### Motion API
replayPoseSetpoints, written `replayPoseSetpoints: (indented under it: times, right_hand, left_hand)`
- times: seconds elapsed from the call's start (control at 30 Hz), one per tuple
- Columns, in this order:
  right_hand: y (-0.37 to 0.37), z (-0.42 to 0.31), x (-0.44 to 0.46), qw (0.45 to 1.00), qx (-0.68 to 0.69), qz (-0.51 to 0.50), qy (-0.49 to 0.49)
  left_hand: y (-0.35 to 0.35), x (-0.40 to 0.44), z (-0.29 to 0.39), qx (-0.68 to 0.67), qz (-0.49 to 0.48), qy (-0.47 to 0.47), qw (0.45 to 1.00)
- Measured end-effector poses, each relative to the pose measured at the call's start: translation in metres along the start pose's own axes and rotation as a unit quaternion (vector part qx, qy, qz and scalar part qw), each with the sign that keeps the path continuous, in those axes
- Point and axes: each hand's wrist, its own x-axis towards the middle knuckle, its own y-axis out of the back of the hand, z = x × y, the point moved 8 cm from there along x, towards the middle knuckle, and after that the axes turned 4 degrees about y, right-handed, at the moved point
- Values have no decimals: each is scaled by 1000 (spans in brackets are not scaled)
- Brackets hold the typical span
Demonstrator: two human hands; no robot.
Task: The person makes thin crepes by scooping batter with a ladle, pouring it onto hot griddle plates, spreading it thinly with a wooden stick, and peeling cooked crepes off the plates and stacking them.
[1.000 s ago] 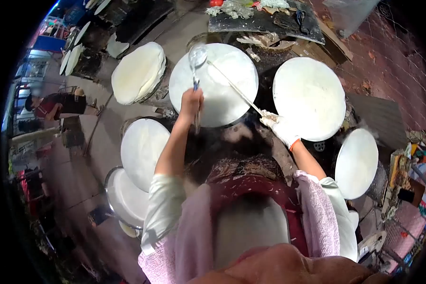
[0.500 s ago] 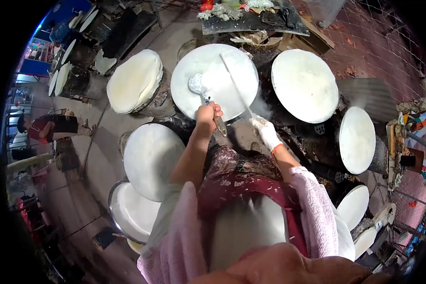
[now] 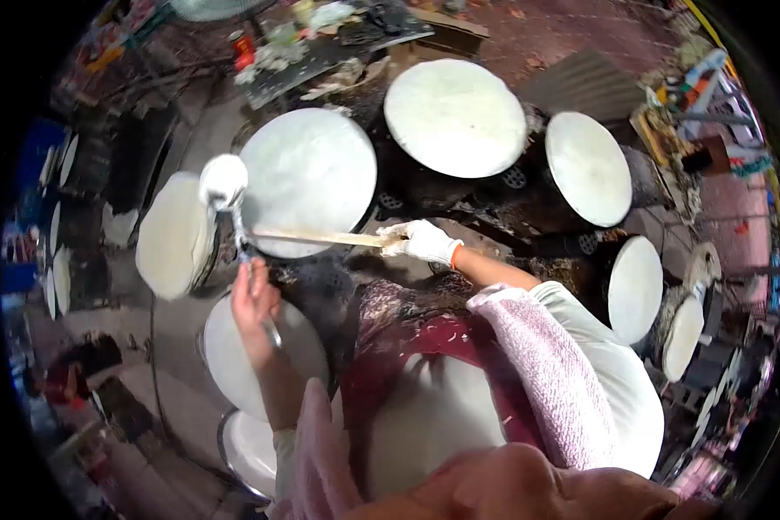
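Observation:
My left hand [image 3: 254,295], bare, grips the handle of a ladle. The ladle's round bowl [image 3: 224,180] is coated white and hangs by the left edge of a large round white disc [image 3: 310,178]. In a white glove, my right hand [image 3: 420,242] is closed on the right end of a long pale stick [image 3: 321,236]. The stick lies crosswise over the disc's near edge, its far end close to the ladle handle. Partly beneath my left forearm is another round white surface [image 3: 299,355].
To the left stands a stack of pale round sheets [image 3: 175,234]. More white discs [image 3: 455,117] [image 3: 588,169] [image 3: 635,290] curve round on the right. A metal-rimmed basin [image 3: 256,451] is at lower left. A dark board with scraps [image 3: 338,54] stands beyond.
The view has swung to the right. The ladle has gone from over the disc to its left edge. The stick has turned from slanting across the disc to nearly level at its near edge.

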Motion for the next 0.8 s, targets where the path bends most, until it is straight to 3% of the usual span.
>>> replayPoseSetpoints:
  times: [0.07, 0.13, 0.2, 0.23, 0.27, 0.33, 0.43, 0.53, 0.57, 0.67, 0.7, 0.73, 0.8]
  right_hand:
    - [28, 25, -15, 981, 147, 113, 47]
    - [76, 60, -49, 936, 256, 240, -8]
    - [125, 85, -87, 917, 260, 300, -28]
    - [149, 107, -102, 909, 256, 325, -45]
    - [171, 129, -111, 901, 252, 347, -62]
    - [210, 157, -120, 838, 345, 423, -7]
    - [245, 162, -109, 804, 413, 423, -61]
    - [271, 183, -86, 797, 415, 421, -124]
    - [277, 192, -76, 790, 420, 431, -115]
    - [304, 185, -53, 775, 415, 475, -43]
    - [315, 209, -35, 738, 427, 519, 58]
    - [321, 212, -26, 732, 459, 501, 47]
    - [339, 197, -18, 744, 451, 490, 61]
  left_hand:
    - [-12, -6, 3, -48, 78, 12, 996]
    - [-5, 1, -10, -69, -19, 65, 995]
    - [20, 1, -30, -56, 78, 89, 991]
    - [28, 1, -40, -85, 73, 87, 990]
    - [4, -5, -43, -62, 152, 52, 985]
    - [-44, -3, -63, -220, -74, 80, 969]
    - [-70, -2, -77, -313, -94, 63, 943]
    - [-101, 4, -88, -322, -85, 32, 943]
    - [-113, 5, -91, -341, -113, 35, 933]
    - [-129, 0, -98, -344, -40, -5, 938]
    - [-127, -2, -101, -348, -64, -3, 935]
    - [-119, -5, -99, -279, -31, -70, 957]
    - [-137, -6, -104, -290, -71, -51, 953]
